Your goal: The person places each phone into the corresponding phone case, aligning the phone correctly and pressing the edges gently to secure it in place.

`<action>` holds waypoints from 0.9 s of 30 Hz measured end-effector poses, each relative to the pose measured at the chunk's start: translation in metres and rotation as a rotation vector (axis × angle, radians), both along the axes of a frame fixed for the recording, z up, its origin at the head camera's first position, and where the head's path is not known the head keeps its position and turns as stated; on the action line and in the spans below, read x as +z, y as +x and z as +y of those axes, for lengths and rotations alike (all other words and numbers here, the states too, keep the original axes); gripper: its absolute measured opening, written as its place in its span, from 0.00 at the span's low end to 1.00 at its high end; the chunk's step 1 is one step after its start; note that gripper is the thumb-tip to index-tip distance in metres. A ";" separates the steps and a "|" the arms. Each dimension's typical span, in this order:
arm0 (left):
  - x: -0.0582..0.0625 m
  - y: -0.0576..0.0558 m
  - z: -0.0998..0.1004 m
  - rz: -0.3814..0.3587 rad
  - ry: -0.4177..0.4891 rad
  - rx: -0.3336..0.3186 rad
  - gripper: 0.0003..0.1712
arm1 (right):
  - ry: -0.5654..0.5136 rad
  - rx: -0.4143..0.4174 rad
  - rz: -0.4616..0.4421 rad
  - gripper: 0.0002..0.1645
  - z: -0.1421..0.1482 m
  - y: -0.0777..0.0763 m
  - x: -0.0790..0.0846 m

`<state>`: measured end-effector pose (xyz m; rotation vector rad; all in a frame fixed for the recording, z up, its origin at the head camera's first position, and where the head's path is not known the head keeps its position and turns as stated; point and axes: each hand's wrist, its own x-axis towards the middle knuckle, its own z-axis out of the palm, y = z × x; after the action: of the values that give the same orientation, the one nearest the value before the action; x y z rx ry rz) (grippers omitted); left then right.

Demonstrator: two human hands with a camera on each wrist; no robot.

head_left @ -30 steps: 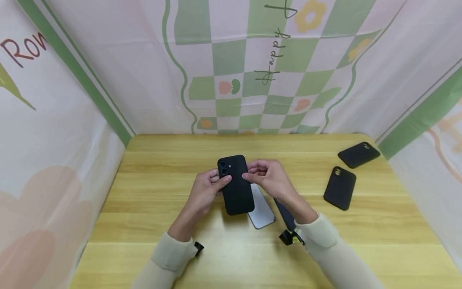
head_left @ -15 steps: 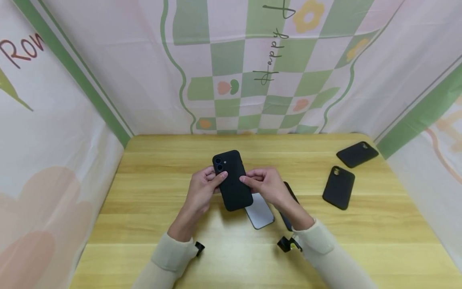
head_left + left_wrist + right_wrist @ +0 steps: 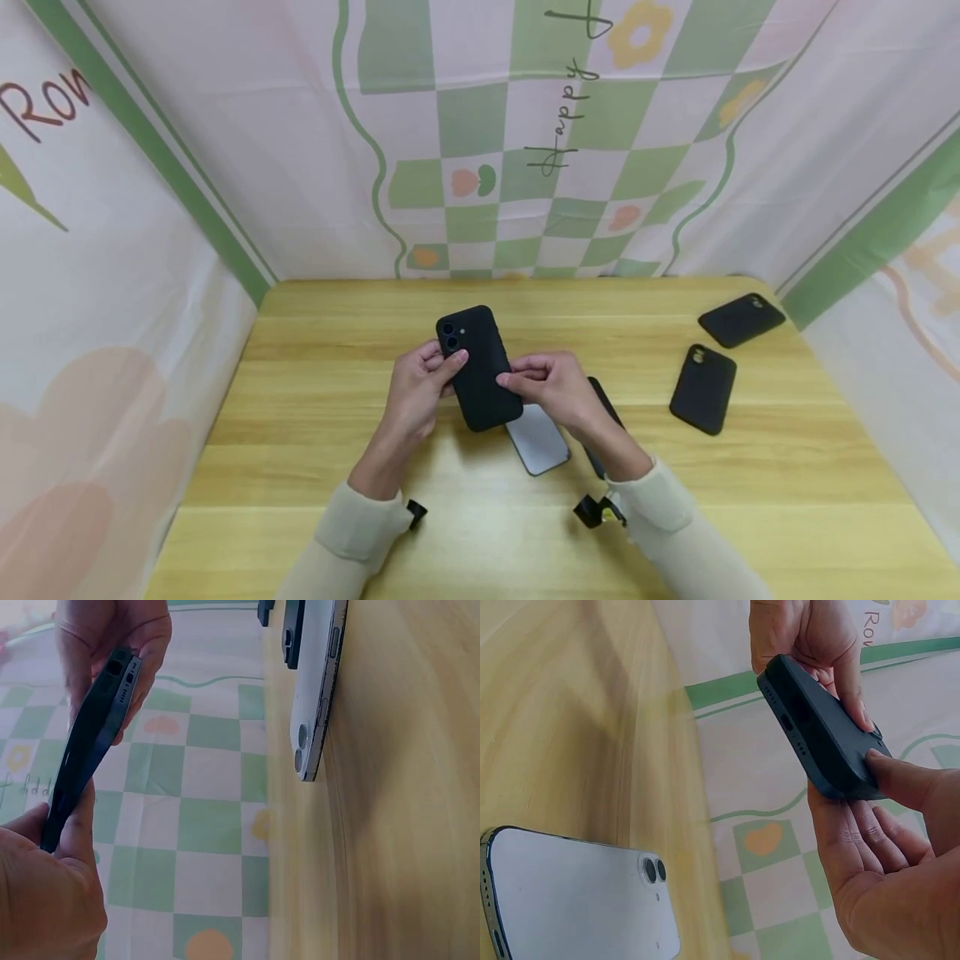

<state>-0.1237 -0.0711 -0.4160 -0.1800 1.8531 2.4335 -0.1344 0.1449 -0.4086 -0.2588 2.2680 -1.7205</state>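
You held the black-cased phone [image 3: 478,368] above the worktop [image 3: 300,417] at centre, camera end toward twelve o'clock. Your left hand [image 3: 415,393] gripped its left edge with curled fingers [image 3: 455,360]; your right hand [image 3: 557,388] pinched its right edge. A white phone [image 3: 537,439] lay face down at five o'clock of it; two black cases [image 3: 703,388] lay at three o'clock.

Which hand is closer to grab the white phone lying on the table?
Probably the right hand: it sits just above the white phone, while the left hand is further off. Both grip the black-cased phone.
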 end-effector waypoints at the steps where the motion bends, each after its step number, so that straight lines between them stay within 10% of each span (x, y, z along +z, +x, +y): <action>1: 0.000 0.000 0.000 0.000 0.006 0.003 0.17 | 0.007 0.003 -0.001 0.15 0.000 0.000 0.000; 27: 0.002 -0.003 -0.003 0.008 0.081 0.042 0.15 | -0.053 0.023 -0.064 0.20 0.001 0.004 -0.004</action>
<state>-0.1262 -0.0741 -0.4140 -0.2064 1.7669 2.5349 -0.1303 0.1456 -0.4124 -0.2364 2.1678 -1.7539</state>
